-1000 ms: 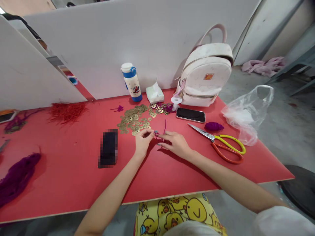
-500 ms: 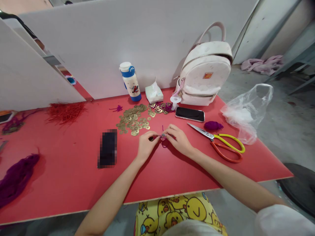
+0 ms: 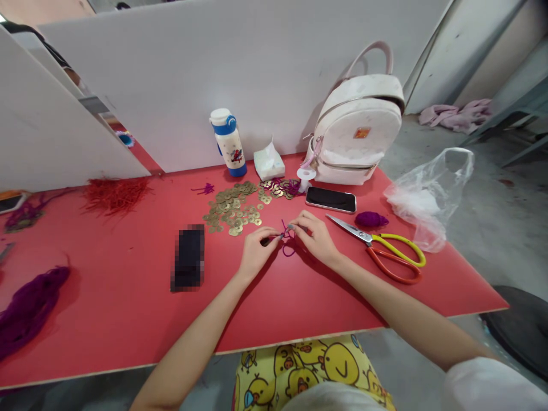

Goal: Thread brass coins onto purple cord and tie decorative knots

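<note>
Near the middle of the red table, my left hand point(image 3: 258, 249) pinches a thin purple cord point(image 3: 289, 250) between thumb and forefinger. My right hand point(image 3: 314, 238) grips the same cord just to the right, its fingertips close to the left ones. A small loop of the cord hangs below the fingertips, and a short end sticks up above them. Whether a coin is on the cord I cannot tell. Just beyond my left hand lies a spread of brass-coloured coins with holes point(image 3: 234, 204). More coins with purple cord point(image 3: 280, 187) lie behind it.
Scissors point(image 3: 370, 238), a purple yarn bundle point(image 3: 371, 219) and a phone point(image 3: 330, 200) lie right. Behind stand a bottle point(image 3: 229, 142), tissue pack point(image 3: 269, 162), white spool point(image 3: 306, 177) and backpack point(image 3: 355, 128). A dark pixelated object point(image 3: 188, 258), red strands point(image 3: 116, 195) and purple yarn point(image 3: 36, 305) lie left.
My right hand has shifted slightly up and away from the left, so the fingertips are a little farther apart. The cord loop below them shows more openly.
</note>
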`<state>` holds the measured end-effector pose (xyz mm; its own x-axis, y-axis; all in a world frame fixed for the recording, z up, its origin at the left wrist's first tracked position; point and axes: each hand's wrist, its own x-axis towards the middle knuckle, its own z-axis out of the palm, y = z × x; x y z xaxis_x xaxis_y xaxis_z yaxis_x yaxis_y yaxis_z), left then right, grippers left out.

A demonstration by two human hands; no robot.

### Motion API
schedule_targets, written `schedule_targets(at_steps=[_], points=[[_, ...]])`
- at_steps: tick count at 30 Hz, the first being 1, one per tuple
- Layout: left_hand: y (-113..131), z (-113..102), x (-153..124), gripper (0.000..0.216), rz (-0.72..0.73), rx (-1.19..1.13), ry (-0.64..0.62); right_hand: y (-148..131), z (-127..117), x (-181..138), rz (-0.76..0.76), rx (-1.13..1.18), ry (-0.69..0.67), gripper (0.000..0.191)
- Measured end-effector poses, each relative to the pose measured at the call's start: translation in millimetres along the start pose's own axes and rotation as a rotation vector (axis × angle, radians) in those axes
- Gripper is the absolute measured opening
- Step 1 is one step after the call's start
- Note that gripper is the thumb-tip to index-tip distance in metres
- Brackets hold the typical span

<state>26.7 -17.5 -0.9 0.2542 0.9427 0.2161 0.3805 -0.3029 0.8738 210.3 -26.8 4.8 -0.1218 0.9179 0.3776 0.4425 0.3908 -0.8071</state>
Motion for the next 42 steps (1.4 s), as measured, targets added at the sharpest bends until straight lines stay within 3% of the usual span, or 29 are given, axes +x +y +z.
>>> schedule_targets(at_steps=[10,22,30,42], points=[[-1.8,0.3,0.5,0.010,-0.034,-0.082,0.012,1.8,0.7,-0.5,0.012,0.067,0.007,0.021],[-6.9,-0.2,4.7,0.018,-0.204,-0.319,0.048,4.2,-3.7,0.5,-0.061,0.079,0.020,0.025],[-2.1,-1.0,3.8,0.014,-0.090,-0.300,0.024,9.2,-0.9,3.2,0.030,0.123,-0.054,0.014],[2.4,-1.6,2.4,0.013,-0.020,-0.224,-0.007,8.8,3.6,0.1,0.009,0.159,-0.046,0.009]])
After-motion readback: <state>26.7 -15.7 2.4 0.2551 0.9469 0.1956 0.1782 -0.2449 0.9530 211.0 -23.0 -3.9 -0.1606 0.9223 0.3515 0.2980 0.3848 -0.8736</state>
